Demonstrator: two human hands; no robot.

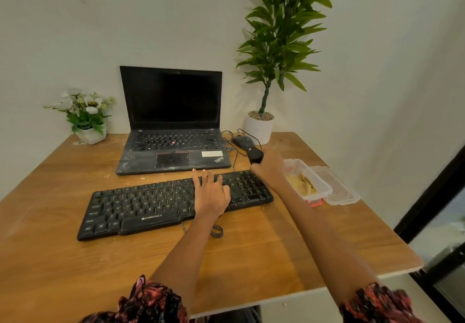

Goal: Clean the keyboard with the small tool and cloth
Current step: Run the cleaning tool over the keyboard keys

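The keyboard [161,204] is showing black with pale lettering, lying on a warm brown wood-grain table [251,260]. The laptop [173,121] is looking black too, with a red dot among its keys and whitish smears. The sleeves [151,302] are showing a red-and-black print. The plant [281,33] is standing green in a white pot [259,129]. The small tool [255,155] is appearing black.

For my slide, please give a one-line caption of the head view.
Left hand rests on the black keyboard while the right hand grips a small black tool.
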